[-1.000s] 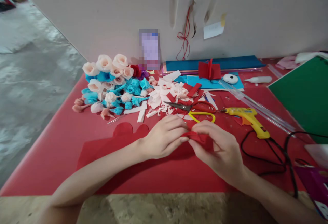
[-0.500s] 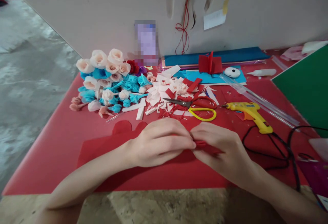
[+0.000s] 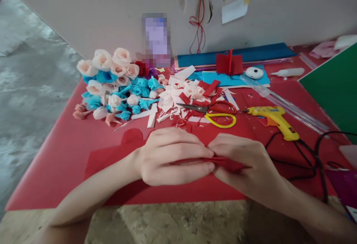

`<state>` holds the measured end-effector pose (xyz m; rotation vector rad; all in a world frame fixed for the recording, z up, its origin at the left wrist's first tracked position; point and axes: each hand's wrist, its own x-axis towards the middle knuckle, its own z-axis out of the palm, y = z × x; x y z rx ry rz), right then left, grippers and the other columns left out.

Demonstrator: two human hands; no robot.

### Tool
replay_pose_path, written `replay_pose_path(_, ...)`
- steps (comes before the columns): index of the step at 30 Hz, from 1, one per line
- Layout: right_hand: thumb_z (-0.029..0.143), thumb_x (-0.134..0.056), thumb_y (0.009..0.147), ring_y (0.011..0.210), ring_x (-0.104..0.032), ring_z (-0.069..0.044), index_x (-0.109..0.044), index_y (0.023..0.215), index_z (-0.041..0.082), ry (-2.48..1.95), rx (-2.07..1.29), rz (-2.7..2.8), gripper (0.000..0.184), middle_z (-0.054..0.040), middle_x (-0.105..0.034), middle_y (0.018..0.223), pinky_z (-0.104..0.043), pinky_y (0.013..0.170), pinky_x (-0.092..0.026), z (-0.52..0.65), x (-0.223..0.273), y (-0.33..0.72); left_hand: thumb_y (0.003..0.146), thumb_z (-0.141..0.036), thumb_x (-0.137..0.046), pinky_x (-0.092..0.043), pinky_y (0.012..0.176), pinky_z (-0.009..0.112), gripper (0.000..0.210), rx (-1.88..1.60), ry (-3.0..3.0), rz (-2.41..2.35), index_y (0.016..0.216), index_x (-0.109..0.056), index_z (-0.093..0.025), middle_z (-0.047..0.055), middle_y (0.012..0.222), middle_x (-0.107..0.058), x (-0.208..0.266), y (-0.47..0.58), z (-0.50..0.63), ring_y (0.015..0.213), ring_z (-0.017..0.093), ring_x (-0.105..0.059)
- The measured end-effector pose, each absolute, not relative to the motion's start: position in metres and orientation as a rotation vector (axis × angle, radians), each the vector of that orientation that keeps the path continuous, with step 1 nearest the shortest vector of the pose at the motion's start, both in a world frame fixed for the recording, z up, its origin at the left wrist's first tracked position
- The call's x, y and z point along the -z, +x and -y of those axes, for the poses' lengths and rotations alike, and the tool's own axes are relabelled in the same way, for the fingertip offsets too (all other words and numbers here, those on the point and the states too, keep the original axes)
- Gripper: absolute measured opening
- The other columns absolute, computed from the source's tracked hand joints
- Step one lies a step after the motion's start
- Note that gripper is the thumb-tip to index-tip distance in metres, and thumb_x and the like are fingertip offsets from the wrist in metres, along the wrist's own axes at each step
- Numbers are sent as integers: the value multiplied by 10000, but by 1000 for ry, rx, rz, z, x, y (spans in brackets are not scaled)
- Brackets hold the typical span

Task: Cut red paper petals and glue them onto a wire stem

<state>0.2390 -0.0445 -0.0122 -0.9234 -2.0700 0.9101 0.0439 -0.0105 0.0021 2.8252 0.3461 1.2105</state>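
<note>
A narrow red paper piece [image 3: 230,164] is pinched between my two hands, low over the front of the red table. My left hand [image 3: 174,156] has its fingers closed on the paper's left end, fingertips touching those of the other hand. My right hand [image 3: 245,164] is closed around the right part, and its palm hides some of it. Under the left wrist lies a flat red paper sheet [image 3: 104,158], with a rounded red cut-out [image 3: 132,136] at its back edge. Scissors [image 3: 214,114] with one red and one yellow handle lie just beyond my hands.
Several paper flowers [image 3: 114,84] are heaped at back left, with paper scraps [image 3: 178,93] beside them. At right rest a yellow glue gun [image 3: 275,117] with a black cord, clear plastic sticks [image 3: 287,104] and a green board [image 3: 334,91]. A blurred phone [image 3: 156,41] leans on the wall.
My left fingers have spread slightly apart, showing more of the red paper between them. Both hands stay in nearly the same place; the camera view has tilted a little.
</note>
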Motion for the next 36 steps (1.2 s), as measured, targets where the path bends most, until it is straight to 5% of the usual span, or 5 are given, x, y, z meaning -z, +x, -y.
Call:
replay_pose_path(22,85,-577,729,633,-564,-108,-576,758,185,-896,-860,2080,104,1,-602,694,-206,565,-468,46,14,240,799,-197,-594,-601,669,293,136,-1162,2746,-491,828,-669,-308,-29,796,-705,4,36,21,737,153,-661)
replay_pose_path(36,84,-553,750,591,-551,-114,-575,762,170,-877,-607,2163,90,-13,-629,680,-225,535,-470,49,13,236,690,-226,-721,-542,866,163,142,-1395,2796,-281,822,-677,-197,-36,917,-691,12,41,10,879,87,-597)
